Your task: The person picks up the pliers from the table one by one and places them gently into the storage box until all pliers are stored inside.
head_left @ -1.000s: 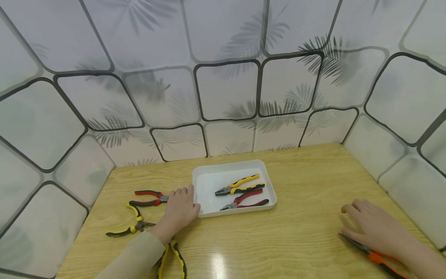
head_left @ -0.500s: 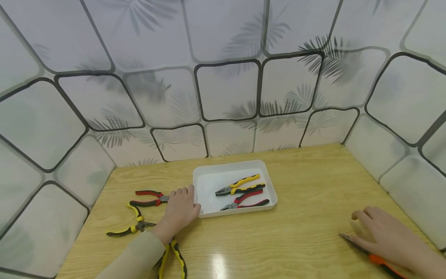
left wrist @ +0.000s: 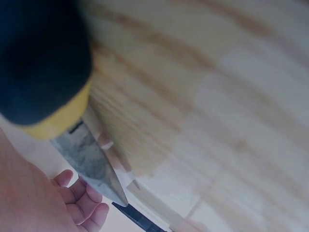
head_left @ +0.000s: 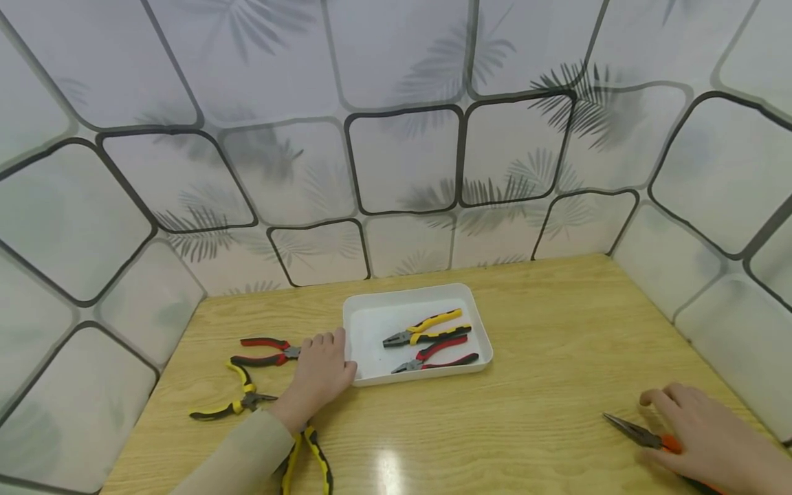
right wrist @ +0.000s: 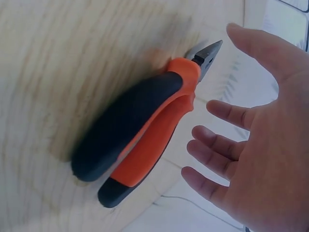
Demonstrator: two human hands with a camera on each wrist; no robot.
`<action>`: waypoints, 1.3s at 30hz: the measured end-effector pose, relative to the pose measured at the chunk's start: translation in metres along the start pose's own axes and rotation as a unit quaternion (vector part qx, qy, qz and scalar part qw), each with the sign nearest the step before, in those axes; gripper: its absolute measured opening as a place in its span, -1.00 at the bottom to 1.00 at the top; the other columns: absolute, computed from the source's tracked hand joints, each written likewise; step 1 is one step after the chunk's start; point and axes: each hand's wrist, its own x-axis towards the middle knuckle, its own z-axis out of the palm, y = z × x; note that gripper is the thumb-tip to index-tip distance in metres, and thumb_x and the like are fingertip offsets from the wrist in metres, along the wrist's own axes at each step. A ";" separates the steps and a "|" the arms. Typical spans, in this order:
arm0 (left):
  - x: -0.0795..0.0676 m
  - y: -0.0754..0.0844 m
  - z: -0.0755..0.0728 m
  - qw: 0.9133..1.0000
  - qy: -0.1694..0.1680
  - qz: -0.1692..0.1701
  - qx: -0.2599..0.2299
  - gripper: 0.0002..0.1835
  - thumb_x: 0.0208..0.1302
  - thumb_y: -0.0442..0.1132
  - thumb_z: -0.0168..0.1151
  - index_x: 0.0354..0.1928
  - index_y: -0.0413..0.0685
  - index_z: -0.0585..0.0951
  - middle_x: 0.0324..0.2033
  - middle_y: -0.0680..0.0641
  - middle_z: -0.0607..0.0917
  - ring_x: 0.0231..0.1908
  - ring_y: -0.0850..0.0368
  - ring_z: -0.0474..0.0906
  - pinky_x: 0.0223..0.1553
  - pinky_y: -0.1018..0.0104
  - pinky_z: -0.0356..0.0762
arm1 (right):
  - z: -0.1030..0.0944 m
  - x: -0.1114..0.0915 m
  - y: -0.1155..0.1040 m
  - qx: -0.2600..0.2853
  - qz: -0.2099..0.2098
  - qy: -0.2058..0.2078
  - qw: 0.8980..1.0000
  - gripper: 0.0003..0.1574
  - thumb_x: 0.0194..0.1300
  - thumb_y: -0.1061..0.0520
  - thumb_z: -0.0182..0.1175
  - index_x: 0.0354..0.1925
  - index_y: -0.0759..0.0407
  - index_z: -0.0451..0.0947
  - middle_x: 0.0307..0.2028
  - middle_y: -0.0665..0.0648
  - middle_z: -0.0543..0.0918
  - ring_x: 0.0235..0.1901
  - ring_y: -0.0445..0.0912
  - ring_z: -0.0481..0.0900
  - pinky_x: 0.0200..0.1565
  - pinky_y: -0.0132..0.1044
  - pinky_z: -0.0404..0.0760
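Observation:
My left hand (head_left: 323, 368) rests at the left side of the white tray (head_left: 360, 298), fingers along its rim and thumb over the front corner. In the tray lie yellow-and-black combination pliers (head_left: 433, 335) and red-and-black pliers (head_left: 423, 359). At the right, my right hand (head_left: 705, 430) hovers by needle-nose pliers (head_left: 637, 432) with orange-and-black handles. In the right wrist view its fingers (right wrist: 215, 145) are spread and loosely bent, beside the pliers, with nothing between them. The left wrist view shows a tapered plier nose (left wrist: 91, 157) close to the camera, beside my left fingers.
Left of the tray, red-handled pliers (head_left: 262, 359) have their nose partly behind my left hand. Yellow-and-black long-nose pliers (head_left: 213, 414) lie spread nearer me. Another yellow-and-black pair (head_left: 317, 454) is partly hidden under my left forearm. A patterned cloth wall (head_left: 405, 165) encloses the wooden table (head_left: 495, 426).
My right hand has moved right and toward me, along the orange-handled pliers from the nose to the handles. The pliers stay in place. My left hand and the tray have not moved.

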 end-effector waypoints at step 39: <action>-0.001 0.000 -0.002 1.000 0.008 0.001 -0.007 -0.57 0.34 -0.09 0.09 0.08 -0.30 0.45 -0.20 -0.27 0.62 -0.12 -0.21 0.56 -0.01 -0.13 0.46 | 0.036 -0.014 0.017 0.082 0.054 -0.169 0.981 -0.27 0.08 -0.23 0.53 0.13 -0.05 0.50 -0.13 0.00 0.50 -0.31 -0.27 0.33 -0.33 -0.33 0.41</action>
